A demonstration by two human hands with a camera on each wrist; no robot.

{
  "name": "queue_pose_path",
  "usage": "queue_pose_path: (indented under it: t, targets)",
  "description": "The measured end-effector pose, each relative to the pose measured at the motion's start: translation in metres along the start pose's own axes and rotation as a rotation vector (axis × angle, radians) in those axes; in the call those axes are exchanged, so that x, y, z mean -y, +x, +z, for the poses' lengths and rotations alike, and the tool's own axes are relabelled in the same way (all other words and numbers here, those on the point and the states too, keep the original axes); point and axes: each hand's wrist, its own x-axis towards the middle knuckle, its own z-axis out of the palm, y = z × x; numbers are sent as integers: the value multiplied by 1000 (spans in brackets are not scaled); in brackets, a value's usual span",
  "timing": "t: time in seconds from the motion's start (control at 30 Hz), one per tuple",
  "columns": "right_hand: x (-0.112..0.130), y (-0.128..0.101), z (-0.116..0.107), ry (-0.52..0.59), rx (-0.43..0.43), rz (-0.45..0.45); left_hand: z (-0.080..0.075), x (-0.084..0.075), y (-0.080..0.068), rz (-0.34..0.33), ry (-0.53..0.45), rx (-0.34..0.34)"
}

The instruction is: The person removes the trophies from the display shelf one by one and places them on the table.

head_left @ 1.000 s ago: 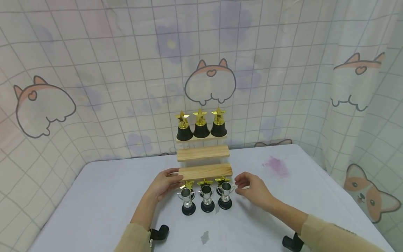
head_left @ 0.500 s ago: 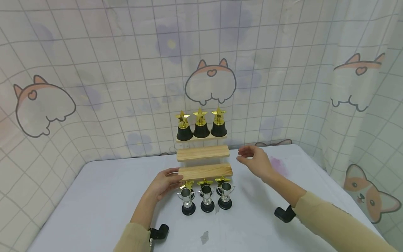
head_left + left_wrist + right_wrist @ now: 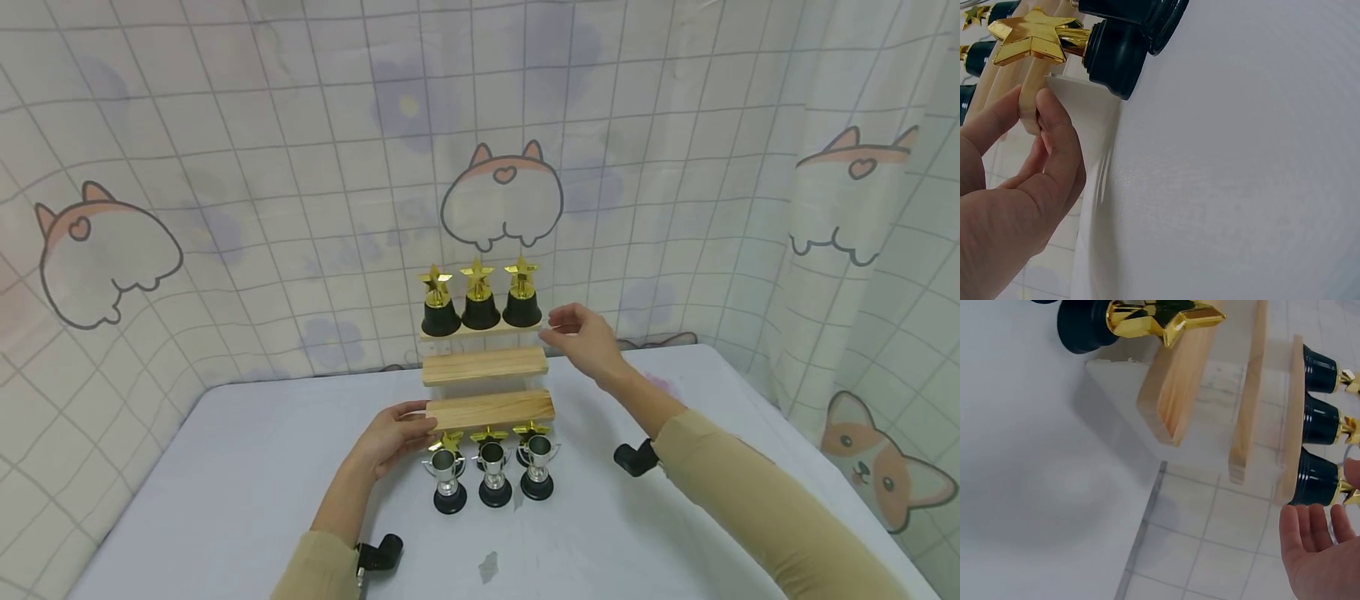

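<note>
Right hand [image 3: 581, 337] is up at the top shelf [image 3: 480, 330], fingers loose and holding nothing, just beside the rightmost star trophy [image 3: 521, 293]; left hand [image 3: 393, 433] grips the bottom shelf [image 3: 489, 409], steadying it; best pinch that trophy by its black base

Looks like a staged recording booth to me: cartoon-print curtain [image 3: 225, 167] walling a plain white table [image 3: 225, 500], trophy shelf [image 3: 483, 365].
</note>
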Motion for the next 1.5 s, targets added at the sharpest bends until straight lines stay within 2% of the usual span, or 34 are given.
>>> queue_pose_path:
  t: [0.33,0.63,0.93,1.5]
  targets:
    - [3,27,13,37,-34,-19,-2,3,2,18,-9,5]
    - [5,44,21,64,-49,-22,-2,0,1,28,-7,12]
    - [8,49,26,89,-48,-10,-3,4,4,23,-29,16]
    - [3,53,27,93,-42,-26,-2,4,3,21,-6,2]
